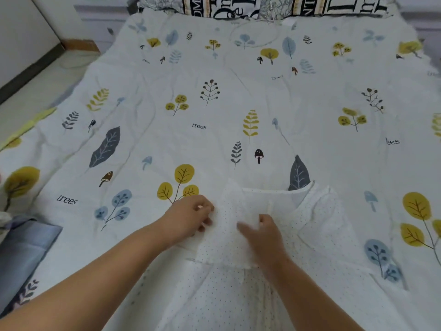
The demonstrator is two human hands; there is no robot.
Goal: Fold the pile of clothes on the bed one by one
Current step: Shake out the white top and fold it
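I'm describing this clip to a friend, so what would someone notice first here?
Two bare arms reach in from the bottom edge, the left hand pinching and the right hand resting on a white dotted garment spread near the bed's front. Around it lies a white bedspread printed with yellow and grey leaves, with lettered pillows at the far end.

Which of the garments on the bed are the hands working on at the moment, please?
The white dotted garment spread before the person; left hand and right hand both rest on it. The grey-blue garment lies untouched at the left edge.
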